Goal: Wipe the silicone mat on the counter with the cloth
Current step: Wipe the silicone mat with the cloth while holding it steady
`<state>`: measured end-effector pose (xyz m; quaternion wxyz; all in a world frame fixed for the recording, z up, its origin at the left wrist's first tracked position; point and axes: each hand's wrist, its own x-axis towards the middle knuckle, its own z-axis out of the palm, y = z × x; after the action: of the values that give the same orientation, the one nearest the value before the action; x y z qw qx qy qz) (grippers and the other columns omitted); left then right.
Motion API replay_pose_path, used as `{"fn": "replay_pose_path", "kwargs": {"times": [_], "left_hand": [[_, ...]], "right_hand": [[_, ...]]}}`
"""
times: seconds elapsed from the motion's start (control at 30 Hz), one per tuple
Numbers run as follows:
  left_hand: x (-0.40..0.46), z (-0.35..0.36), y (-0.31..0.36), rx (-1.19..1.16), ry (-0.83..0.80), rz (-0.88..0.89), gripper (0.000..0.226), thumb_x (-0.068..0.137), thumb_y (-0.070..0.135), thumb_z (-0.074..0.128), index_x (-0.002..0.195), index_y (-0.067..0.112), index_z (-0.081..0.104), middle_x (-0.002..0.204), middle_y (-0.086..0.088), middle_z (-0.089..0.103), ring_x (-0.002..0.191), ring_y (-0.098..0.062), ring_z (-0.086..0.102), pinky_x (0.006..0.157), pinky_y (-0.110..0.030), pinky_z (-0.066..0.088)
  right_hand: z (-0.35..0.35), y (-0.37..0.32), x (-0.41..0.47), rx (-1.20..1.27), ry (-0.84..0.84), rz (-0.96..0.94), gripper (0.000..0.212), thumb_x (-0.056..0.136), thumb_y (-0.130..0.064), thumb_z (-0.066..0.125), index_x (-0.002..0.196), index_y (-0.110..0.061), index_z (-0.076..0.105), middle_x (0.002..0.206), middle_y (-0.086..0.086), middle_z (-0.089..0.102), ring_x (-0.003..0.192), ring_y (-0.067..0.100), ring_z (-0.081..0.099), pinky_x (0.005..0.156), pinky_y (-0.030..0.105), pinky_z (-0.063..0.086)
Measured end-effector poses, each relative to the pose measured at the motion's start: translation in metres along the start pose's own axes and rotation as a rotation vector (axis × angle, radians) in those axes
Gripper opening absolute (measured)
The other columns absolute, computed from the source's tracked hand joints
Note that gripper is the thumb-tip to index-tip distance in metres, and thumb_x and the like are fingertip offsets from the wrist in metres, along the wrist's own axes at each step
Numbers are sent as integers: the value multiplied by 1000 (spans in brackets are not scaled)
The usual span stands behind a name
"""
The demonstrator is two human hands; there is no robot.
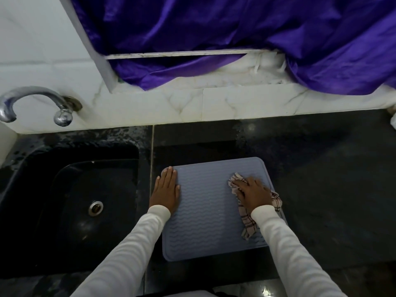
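Note:
A blue-grey silicone mat (pixel 210 209) with a wavy ribbed surface lies flat on the dark counter (pixel 321 179). My left hand (pixel 166 189) lies flat with straight fingers on the mat's left edge, pressing it down. My right hand (pixel 254 192) rests on a checked white cloth (pixel 246 221) at the mat's right side, fingers curled over the bunched fabric. Part of the cloth trails toward me beside my wrist, and a corner sticks out to the right of the hand.
A black sink (pixel 81 202) with a metal drain sits just left of the mat. A chrome tap (pixel 38 103) projects from the white marble backsplash. Purple fabric (pixel 235 35) hangs over the ledge behind. Dark counter stretches to the right.

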<state>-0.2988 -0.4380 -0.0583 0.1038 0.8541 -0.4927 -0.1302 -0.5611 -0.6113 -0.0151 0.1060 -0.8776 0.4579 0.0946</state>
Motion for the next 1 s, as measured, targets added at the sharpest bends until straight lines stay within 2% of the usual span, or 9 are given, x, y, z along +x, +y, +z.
{"fn": "replay_pose_path", "kwargs": {"times": [0.13, 0.27, 0.37, 0.5, 0.63, 0.73, 0.83, 0.9, 1.0], "left_hand": [[0, 3, 4, 45, 13, -10, 74, 91, 47, 1, 156, 13, 2, 164, -2, -3, 150, -16, -9, 119, -32, -11], [-2, 5, 2, 65, 30, -3, 70, 94, 46, 4, 156, 13, 3, 164, -2, -2, 150, -16, -8, 121, -35, -6], [-2, 6, 1, 88, 29, -4, 69, 95, 46, 5, 156, 14, 3, 164, -1, -4, 150, -16, -8, 121, -36, -7], [-1, 9, -2, 104, 29, -9, 69, 95, 46, 4, 156, 15, 3, 164, -1, -3, 150, -15, -9, 121, -37, -7], [-1, 10, -2, 95, 42, -3, 68, 96, 46, 6, 157, 16, 5, 164, -1, -1, 151, -16, -6, 122, -38, -5], [-1, 10, -4, 87, 50, 4, 67, 96, 46, 7, 157, 16, 6, 164, -1, 0, 151, -16, -5, 122, -38, -4], [-1, 10, -5, 75, 54, 7, 67, 97, 46, 8, 157, 17, 6, 164, -1, 0, 151, -15, -6, 122, -39, -4], [0, 11, -6, 76, 52, 5, 66, 98, 46, 10, 157, 18, 6, 164, 0, 0, 151, -15, -6, 122, -40, -4], [2, 13, -7, 68, 55, 15, 65, 98, 45, 14, 157, 18, 8, 165, 1, 2, 151, -13, -5, 122, -40, -4]], "right_hand": [[-2, -2, -1, 74, 24, 6, 36, 96, -37, 49, 131, -35, 55, 129, 10, 55, 111, 34, 54, 86, 45, 49], [-6, 6, 2, 44, 14, 12, 42, 96, -28, 49, 138, -33, 48, 138, 11, 49, 109, 35, 57, 84, 42, 52], [-15, 16, 8, 6, -35, 24, 47, 95, -37, 51, 141, -35, 42, 146, 6, 41, 111, 34, 58, 86, 40, 49], [-27, 37, 10, 81, -46, 70, 40, 91, -42, 54, 131, -44, 50, 140, 0, 47, 108, 35, 61, 91, 43, 49], [-36, 57, 11, 75, 2, 198, 31, 96, -31, 48, 125, -30, 60, 121, 11, 56, 104, 40, 60, 90, 44, 46], [-40, 60, 17, 53, 18, 257, 32, 95, -38, 48, 122, -27, 62, 114, 12, 58, 101, 41, 61, 90, 47, 49], [-49, 44, 23, 108, 14, 302, 32, 94, -42, 50, 119, -26, 64, 118, 14, 61, 105, 42, 60, 91, 49, 49], [-57, 20, 32, 164, 39, 256, 34, 95, -45, 48, 118, -28, 66, 121, 13, 62, 107, 42, 59, 92, 50, 48], [-55, -38, 49, 281, 92, -6, 29, 96, -39, 49, 117, -28, 66, 121, 6, 61, 106, 35, 61, 86, 42, 48]]}}
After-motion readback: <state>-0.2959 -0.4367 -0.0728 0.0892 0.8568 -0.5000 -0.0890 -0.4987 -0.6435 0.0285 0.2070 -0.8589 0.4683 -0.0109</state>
